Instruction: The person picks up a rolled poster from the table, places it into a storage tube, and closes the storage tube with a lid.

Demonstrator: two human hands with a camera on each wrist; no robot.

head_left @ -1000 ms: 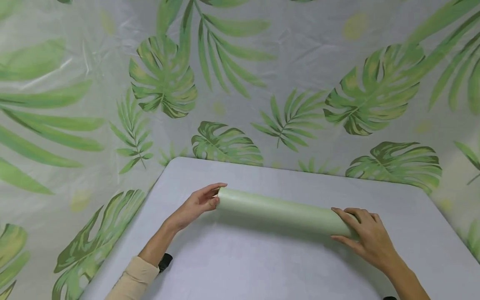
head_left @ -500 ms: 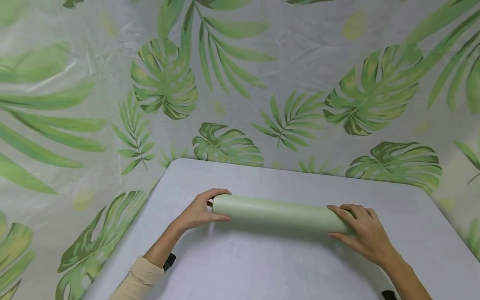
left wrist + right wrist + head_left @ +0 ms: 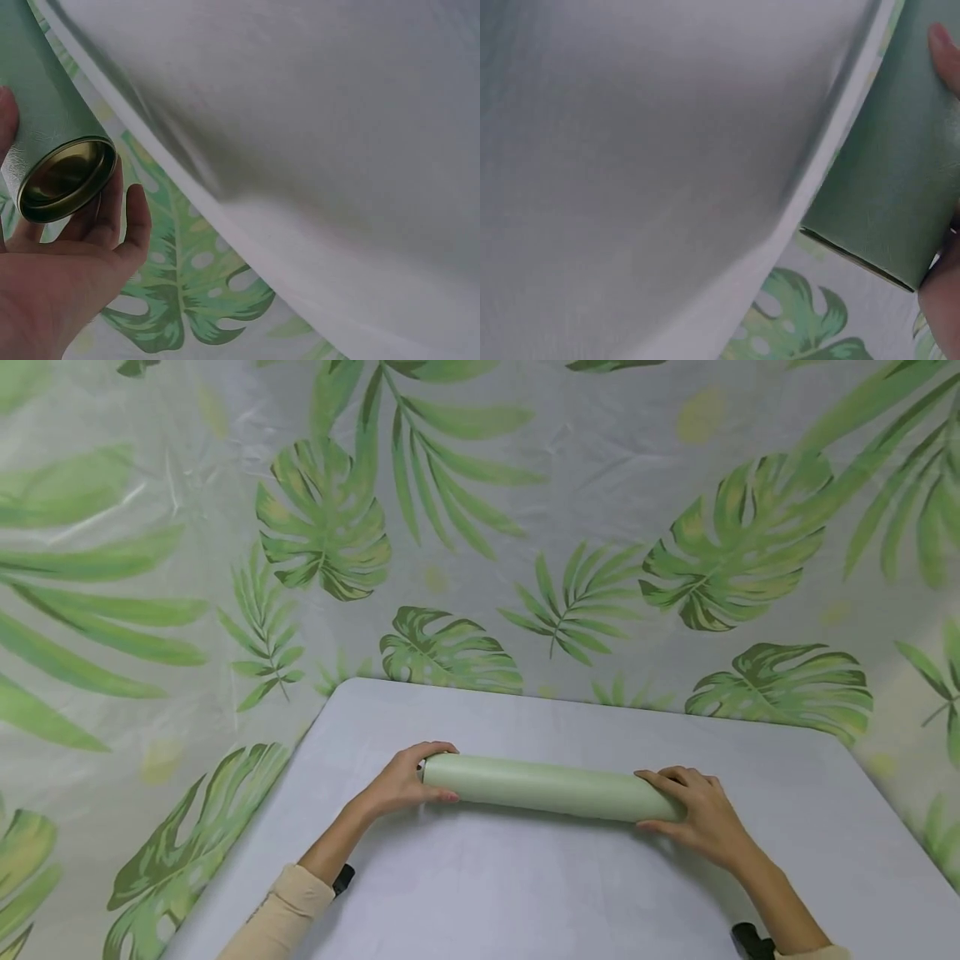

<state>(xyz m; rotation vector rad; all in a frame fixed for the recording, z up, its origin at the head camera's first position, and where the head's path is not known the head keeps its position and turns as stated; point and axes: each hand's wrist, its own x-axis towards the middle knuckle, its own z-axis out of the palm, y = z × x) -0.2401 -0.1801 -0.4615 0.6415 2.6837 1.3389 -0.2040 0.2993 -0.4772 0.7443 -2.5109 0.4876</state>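
Note:
A long pale green cardboard tube lies nearly level across the head view, above the white table. My left hand grips its left end, thumb below and fingers above. In the left wrist view, that end shows a recessed, gold-coloured metal cap, with the fingers curled round behind it. At the other end my right hand holds the tube, thumb on the near side and fingers over the top. The right wrist view shows the tube's plain edge beside the palm, with its end face hidden.
The white table has rounded far corners and stands against a leaf-patterned sheet at the back and left. A black wrist strap piece shows at the left forearm, and another dark piece at the right.
The tube's left end has come down a little, so the tube tilts less. The left hand has spread wider round its end. The right hand has moved left.

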